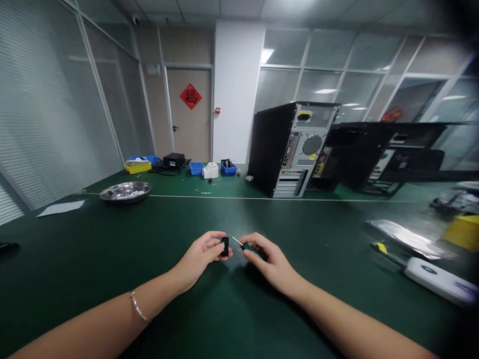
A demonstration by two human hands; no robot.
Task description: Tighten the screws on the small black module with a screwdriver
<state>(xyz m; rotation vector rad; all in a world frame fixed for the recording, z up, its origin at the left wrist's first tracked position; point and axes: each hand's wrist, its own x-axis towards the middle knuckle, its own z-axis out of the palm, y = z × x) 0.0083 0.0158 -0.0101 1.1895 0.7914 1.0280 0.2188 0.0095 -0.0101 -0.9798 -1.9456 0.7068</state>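
Note:
Over the middle of the green table, my left hand (205, 255) is closed on a small black rectangular piece (225, 246), held upright between thumb and fingers. What exactly the piece is cannot be made out. Just to the right, my right hand (267, 258) pinches a thin tool with a dark handle and a slim metal shaft (235, 241), which looks like a small screwdriver. Its tip points up and left toward the black piece, and a narrow gap seems to lie between them.
A round metal dish (127, 192) stands at the left, near a white sheet (61, 208). Small blue bins (196, 168) and a black computer tower (273, 149) stand at the back. A white power strip (436, 276) and a silvery bag (407, 238) lie right.

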